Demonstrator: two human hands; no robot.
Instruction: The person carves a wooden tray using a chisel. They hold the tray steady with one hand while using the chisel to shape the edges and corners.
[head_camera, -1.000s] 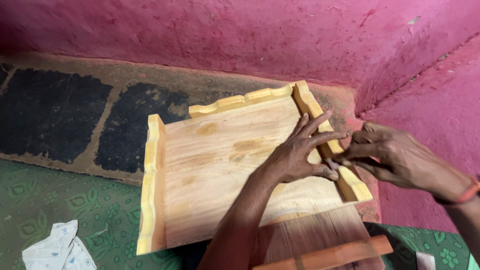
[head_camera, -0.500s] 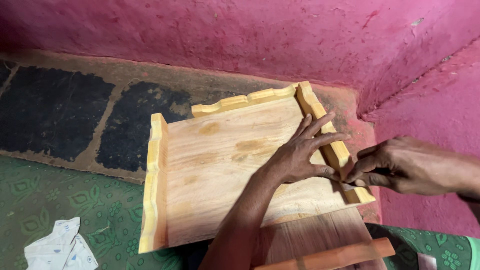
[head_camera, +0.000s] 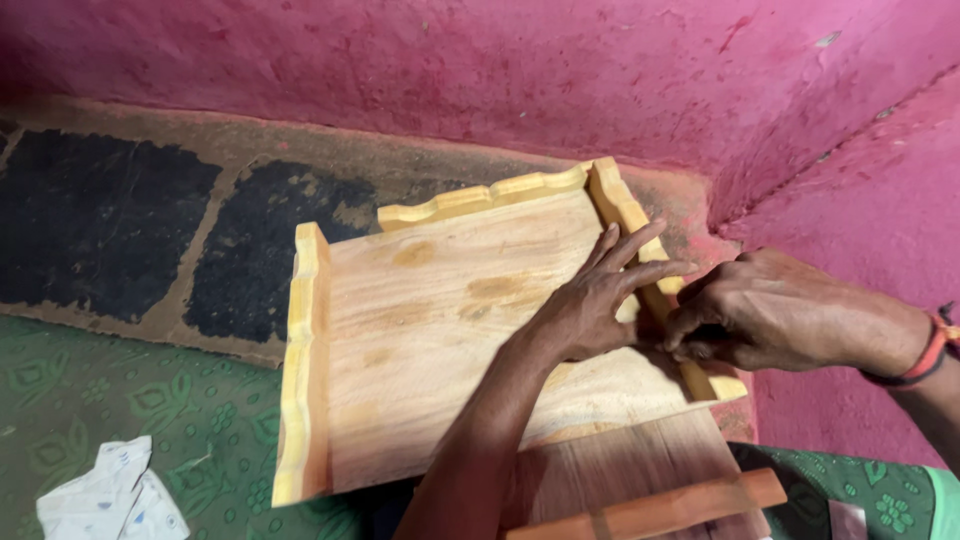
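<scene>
I see the wooden tray (head_camera: 440, 330) lying on the floor in the corner of the pink wall (head_camera: 500, 70); my left hand (head_camera: 590, 305) is spread flat on its base, fingers fanned toward the right rail (head_camera: 640, 240); my right hand (head_camera: 760, 315) pinches that rail, fingertips pressed together; it looks stiff, light, smooth-sanded; I judge the scalloped rails the best grip

Rough pink plastered wall (head_camera: 450, 70) meets a second pink wall (head_camera: 880, 190) in a corner at right. Worn floor (head_camera: 110, 225) below, brown with black patches. Green patterned mat (head_camera: 120, 420) covers the near floor; crumpled white cloth (head_camera: 110, 500) on it. Dim, even light.
</scene>
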